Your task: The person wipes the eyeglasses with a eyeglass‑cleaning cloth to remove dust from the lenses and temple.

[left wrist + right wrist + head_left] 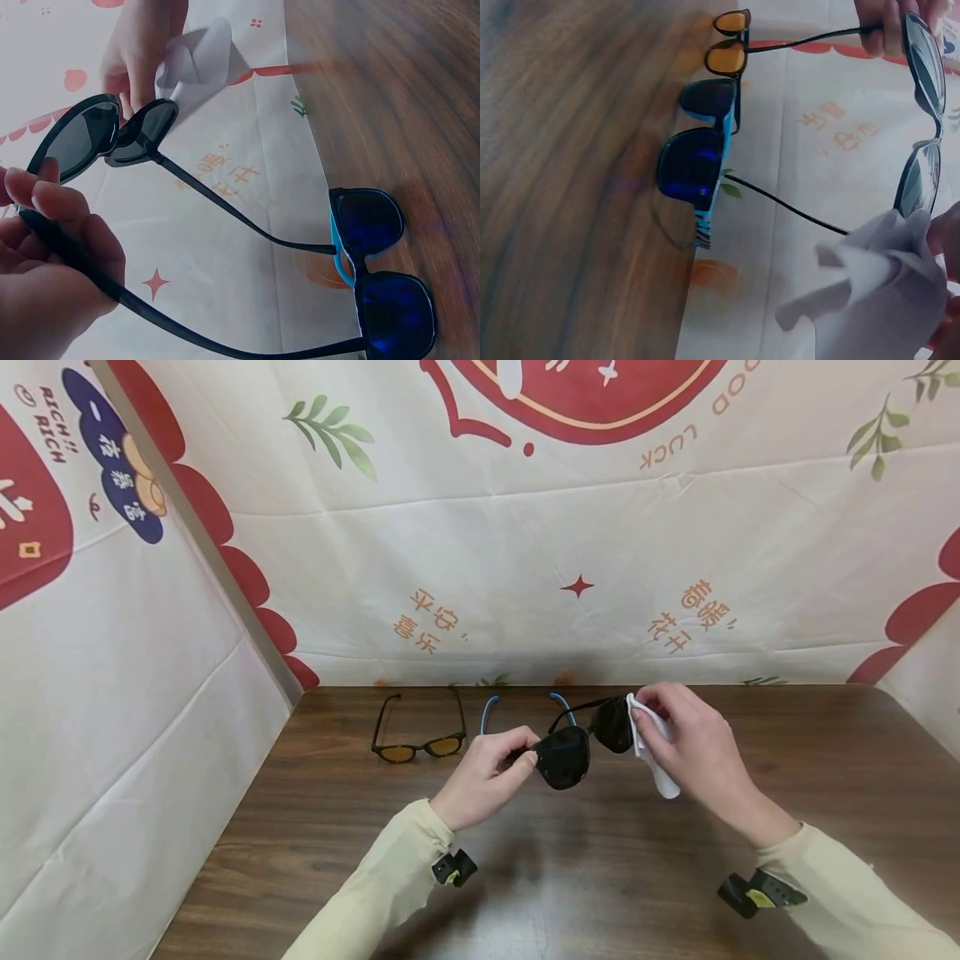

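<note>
Black sunglasses (pixel 564 758) with dark lenses are held up above the table. My left hand (pixel 487 781) pinches them at one end of the frame, where the arm joins; in the left wrist view its fingers (pixel 60 201) curl round that arm. My right hand (pixel 697 752) grips a white cloth (pixel 662 770) at the other lens. The cloth hangs down in loose folds, and in the right wrist view it covers the lower edge of that lens (pixel 921 176). Both arms of the sunglasses are unfolded and point away from me.
Glasses with orange lenses (pixel 397 753) lie unfolded at the back left of the brown wooden table (pixel 315 843). Beside them are blue-and-black sunglasses (pixel 694 165), largely hidden behind my left hand in the head view. A printed white cloth backdrop (pixel 495 552) rises behind the table.
</note>
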The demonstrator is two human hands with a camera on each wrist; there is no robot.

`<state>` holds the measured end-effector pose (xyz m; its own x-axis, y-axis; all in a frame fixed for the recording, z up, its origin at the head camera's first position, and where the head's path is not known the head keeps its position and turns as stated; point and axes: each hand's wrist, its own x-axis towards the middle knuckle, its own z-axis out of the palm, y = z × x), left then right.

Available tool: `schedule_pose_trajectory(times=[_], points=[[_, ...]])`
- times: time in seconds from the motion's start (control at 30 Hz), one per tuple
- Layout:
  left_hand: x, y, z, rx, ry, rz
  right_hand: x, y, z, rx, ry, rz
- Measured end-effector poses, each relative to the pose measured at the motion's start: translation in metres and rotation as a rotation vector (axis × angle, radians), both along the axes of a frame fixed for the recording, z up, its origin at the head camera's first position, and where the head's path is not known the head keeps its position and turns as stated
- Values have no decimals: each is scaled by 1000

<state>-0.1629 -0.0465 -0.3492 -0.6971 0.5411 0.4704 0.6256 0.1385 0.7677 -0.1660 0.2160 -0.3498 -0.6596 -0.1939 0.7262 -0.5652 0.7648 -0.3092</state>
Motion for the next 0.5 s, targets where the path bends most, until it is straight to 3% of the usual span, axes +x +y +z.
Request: schedule_pose_trajectory(times=[0.1, 0.33, 0.4, 0.5], points=[[1, 2, -1, 2, -23, -19, -2, -2, 2, 1, 9, 41], [1, 2, -2, 6, -26, 25, 8, -14, 3, 25, 21, 287], [0, 1, -2, 5, -24, 37, 8, -13, 2, 27, 25, 290], [1, 0, -2, 3, -23, 27, 3, -7, 0, 17, 30, 215]])
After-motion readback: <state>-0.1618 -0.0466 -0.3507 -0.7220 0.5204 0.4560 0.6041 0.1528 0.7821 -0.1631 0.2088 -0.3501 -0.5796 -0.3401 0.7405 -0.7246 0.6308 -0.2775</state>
